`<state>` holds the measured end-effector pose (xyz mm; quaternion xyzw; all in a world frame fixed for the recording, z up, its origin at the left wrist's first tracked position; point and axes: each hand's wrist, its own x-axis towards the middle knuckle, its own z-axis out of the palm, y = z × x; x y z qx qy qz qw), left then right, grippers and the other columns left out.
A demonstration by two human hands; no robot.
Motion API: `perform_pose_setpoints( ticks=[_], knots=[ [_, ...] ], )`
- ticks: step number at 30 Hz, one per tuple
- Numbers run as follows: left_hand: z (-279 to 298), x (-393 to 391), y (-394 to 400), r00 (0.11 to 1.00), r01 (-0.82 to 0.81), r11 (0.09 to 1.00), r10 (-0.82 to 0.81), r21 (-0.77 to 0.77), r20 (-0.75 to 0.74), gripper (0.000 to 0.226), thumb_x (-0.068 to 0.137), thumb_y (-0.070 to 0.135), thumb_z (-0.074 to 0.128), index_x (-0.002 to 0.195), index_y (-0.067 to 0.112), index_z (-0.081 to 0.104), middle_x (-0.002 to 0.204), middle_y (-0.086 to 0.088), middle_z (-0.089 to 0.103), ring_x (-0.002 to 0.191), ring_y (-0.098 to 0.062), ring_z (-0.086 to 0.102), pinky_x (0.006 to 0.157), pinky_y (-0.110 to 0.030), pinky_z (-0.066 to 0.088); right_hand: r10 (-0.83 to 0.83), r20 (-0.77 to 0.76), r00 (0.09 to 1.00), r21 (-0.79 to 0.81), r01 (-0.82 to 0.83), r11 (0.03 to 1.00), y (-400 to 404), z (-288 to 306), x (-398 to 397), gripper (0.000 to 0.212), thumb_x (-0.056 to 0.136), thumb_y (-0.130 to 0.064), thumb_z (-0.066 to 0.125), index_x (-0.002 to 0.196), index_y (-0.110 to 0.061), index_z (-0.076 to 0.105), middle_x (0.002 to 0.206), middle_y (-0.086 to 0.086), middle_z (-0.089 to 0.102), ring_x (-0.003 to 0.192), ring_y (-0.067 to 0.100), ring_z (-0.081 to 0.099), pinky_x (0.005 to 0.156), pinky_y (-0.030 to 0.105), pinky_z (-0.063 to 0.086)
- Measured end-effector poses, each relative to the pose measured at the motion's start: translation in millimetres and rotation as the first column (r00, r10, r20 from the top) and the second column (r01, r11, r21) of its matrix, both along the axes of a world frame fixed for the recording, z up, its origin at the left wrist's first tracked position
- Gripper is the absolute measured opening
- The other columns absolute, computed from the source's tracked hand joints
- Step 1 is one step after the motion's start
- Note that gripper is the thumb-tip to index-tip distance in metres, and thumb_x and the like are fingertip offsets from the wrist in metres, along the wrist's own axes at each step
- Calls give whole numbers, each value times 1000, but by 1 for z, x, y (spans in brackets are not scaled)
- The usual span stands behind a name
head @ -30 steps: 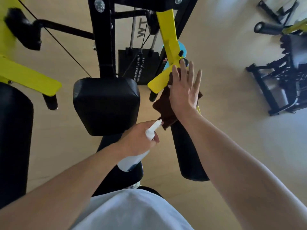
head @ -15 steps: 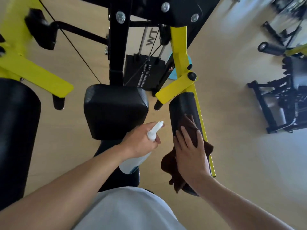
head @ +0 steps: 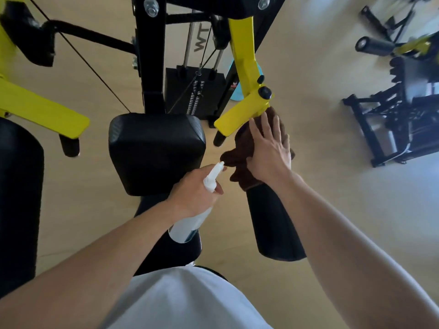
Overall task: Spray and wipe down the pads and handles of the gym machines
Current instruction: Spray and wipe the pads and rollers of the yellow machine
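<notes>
Arm pad (head: 273, 219) on the right side of the machine: long black roll, hanging off the yellow lever arm (head: 244, 110), just right of the centre chest pad (head: 156, 150). Brown cloth (head: 240, 160) is draped over its upper end, right under the yellow bracket.

Hands:
- right hand (head: 269, 150): fingers straight and spread, palm flat, pressing the cloth onto the pad. Nothing gripped.
- left hand (head: 197, 191): wrapped round the neck of the white spray bottle (head: 190, 224), nozzle pointing toward the cloth. Can't tell whether a finger is on the trigger.

Handling, my read:
- pad looks like vinyl over foam: gives under pressure, slick when wet. The lever arm likely pivots, so push along the roll rather than across it.
- cloth is soft and limp, loose edges hang off the side; flat palm holds it fine, bunching would need a pinch.
- bottle is light plastic; liquid level not readable.

Hidden or unclear:
- top of the pad is under the cloth and hand.
- its far side and underside face away from the camera.
- matching left pad (head: 19, 198) is cut by the frame edge.
- handle grip (head: 219, 138) below the yellow arm shows only its tip.
- second machine (head: 403, 110) at far right is blurred.
- can't see whether the pad is wet.
</notes>
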<state>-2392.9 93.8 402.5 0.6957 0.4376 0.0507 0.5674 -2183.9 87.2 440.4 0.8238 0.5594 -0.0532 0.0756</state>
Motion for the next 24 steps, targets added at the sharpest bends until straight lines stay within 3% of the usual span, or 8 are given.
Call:
perform_pose_setpoints(
  ticks=[5,7,10,12,14,24],
  knots=[
    [1,7,-3,998,16,1000,-15,-5,64,58,73,35,57,127,56,53,89,11,72,94,-17,67,88,-50,57,-167,23,986,-128,169,977,-105,7,-32,128,81,-25,80,162,-25,-19,171,9,-20,157,37,-16,124,65,16],
    [1,8,-2,998,27,1000,-28,15,58,56,78,31,62,130,52,54,91,9,72,94,-17,67,88,-50,57,-273,16,962,-131,273,953,-134,0,-40,136,78,-46,84,161,-22,-21,172,8,-17,158,36,-9,123,62,22],
    [-1,7,1,998,23,999,-24,27,50,54,85,26,67,132,49,54,94,8,72,93,-17,67,87,-49,58,-404,-82,911,58,409,911,-135,-8,-38,126,79,-79,64,164,-18,-6,172,5,10,155,32,20,115,53,38],
    [-1,5,2,998,27,999,-29,41,49,55,85,24,67,131,51,54,93,11,72,95,-14,67,87,-49,57,-397,-49,917,150,399,904,-116,-14,-30,113,86,-76,59,164,-16,2,167,7,27,147,33,36,106,52,45],
    [2,3,4,999,35,998,-37,45,40,56,85,22,66,131,52,54,91,16,72,96,-11,66,88,-47,57,-343,-2,939,179,338,924,-96,-18,-25,107,90,-68,61,164,-13,6,164,10,32,144,34,40,105,52,46],
    [-8,-4,-6,1000,-15,999,15,34,-12,56,75,38,53,130,52,50,88,6,71,92,-19,67,87,-46,58,-102,113,988,190,79,979,34,-29,7,79,105,-48,41,164,-6,9,171,13,17,157,36,18,123,53,30]
  ],
)
